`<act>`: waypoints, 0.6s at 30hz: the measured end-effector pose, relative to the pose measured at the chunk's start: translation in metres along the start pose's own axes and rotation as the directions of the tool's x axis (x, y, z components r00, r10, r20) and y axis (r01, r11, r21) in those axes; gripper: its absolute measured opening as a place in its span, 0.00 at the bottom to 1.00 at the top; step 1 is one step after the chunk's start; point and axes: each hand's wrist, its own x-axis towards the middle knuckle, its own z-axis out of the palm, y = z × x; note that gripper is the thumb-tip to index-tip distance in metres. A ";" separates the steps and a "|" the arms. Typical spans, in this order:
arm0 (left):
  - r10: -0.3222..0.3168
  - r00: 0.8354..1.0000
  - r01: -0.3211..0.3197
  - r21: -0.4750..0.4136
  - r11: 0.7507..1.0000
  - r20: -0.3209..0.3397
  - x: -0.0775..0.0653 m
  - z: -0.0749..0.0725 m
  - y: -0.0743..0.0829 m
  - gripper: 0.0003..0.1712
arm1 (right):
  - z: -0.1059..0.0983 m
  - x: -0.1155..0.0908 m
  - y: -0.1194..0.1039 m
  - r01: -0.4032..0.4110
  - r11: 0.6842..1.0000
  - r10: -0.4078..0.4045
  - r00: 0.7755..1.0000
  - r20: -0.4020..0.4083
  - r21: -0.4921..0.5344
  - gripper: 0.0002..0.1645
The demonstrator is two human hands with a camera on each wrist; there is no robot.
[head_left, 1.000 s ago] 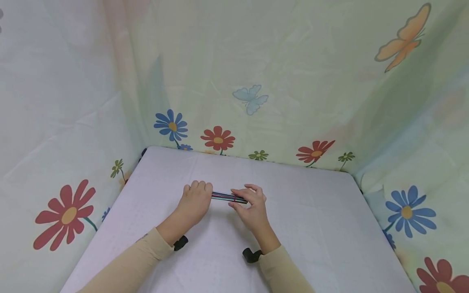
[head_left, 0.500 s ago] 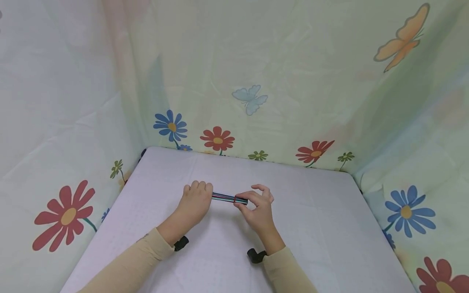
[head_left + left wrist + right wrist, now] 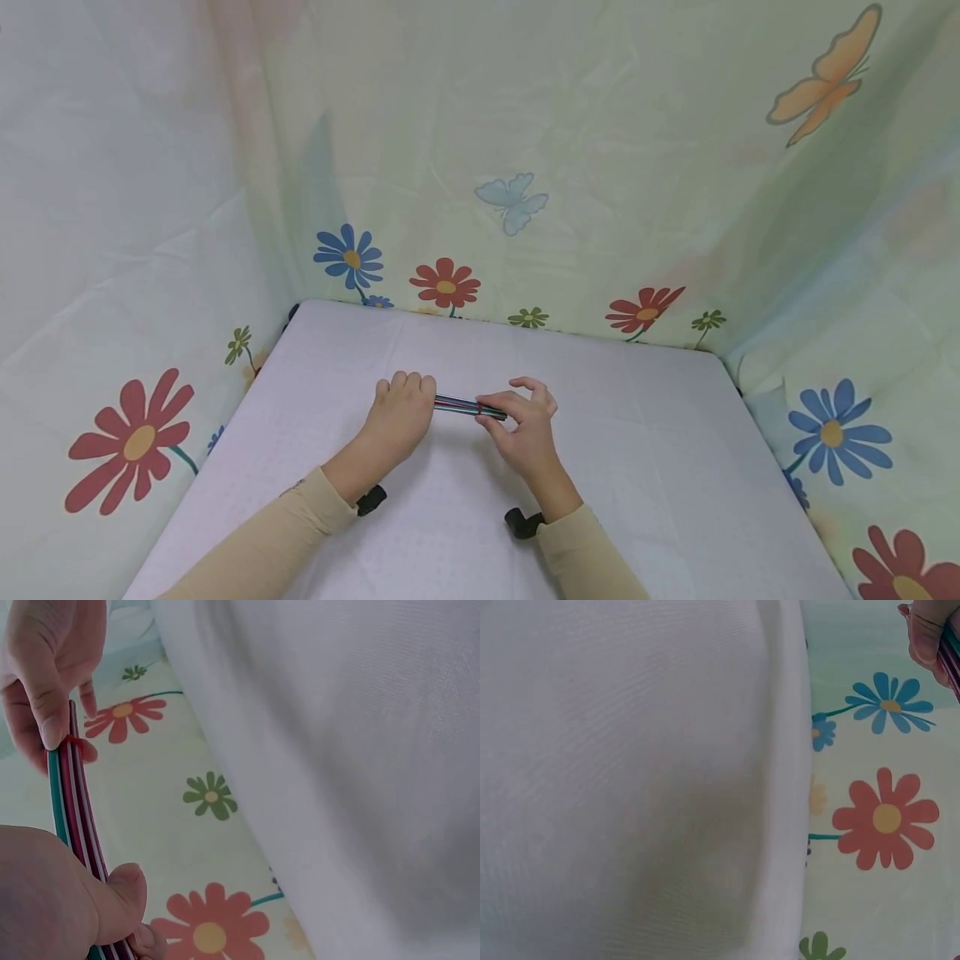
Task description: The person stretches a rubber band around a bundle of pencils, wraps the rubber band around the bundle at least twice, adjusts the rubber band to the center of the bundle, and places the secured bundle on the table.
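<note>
A slim bundle of pencils [image 3: 456, 405], in teal, red and dark maroon, is held level above the white-covered table. My left hand [image 3: 401, 412] grips one end in its curled fingers and hides that part. At the other end, the thumb and index finger of my right hand [image 3: 528, 429] pinch the bundle right at a thin red rubber band [image 3: 71, 739] wound around it. The right hand's other fingers are raised off the pencils. In the right wrist view only part of the left hand [image 3: 928, 634] and the bundle shows, at the top right corner.
The table [image 3: 615, 467] has a pale cloth cover. Curtains [image 3: 600, 167] printed with flowers and butterflies stand close behind it and on both sides. Black camera pieces [image 3: 523, 523] sit under each wrist.
My right hand has shifted slightly right along the bundle, its outer fingers lifting, and then dipped back a little with the pencil ends. The left hand keeps its grip in place.
</note>
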 end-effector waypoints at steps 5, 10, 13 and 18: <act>0.037 0.999 -0.037 -0.002 0.999 -0.020 -0.002 0.006 0.004 0.10 | 0.004 0.000 -0.005 0.061 0.997 -0.059 0.997 0.051 -0.042 0.17; 0.023 1.000 -0.023 -0.011 1.000 -0.021 -0.003 0.006 0.006 0.11 | 0.005 0.001 -0.008 0.078 0.995 -0.076 0.997 0.024 -0.055 0.19; 0.015 1.000 -0.015 -0.016 1.000 -0.014 -0.002 0.004 0.004 0.10 | 0.004 0.000 -0.007 0.055 0.997 -0.055 0.998 0.014 -0.050 0.22; -0.007 1.000 0.007 -0.025 1.000 -0.006 -0.001 -0.001 0.000 0.09 | -0.002 -0.002 -0.003 -0.039 0.999 0.039 0.999 -0.029 0.009 0.23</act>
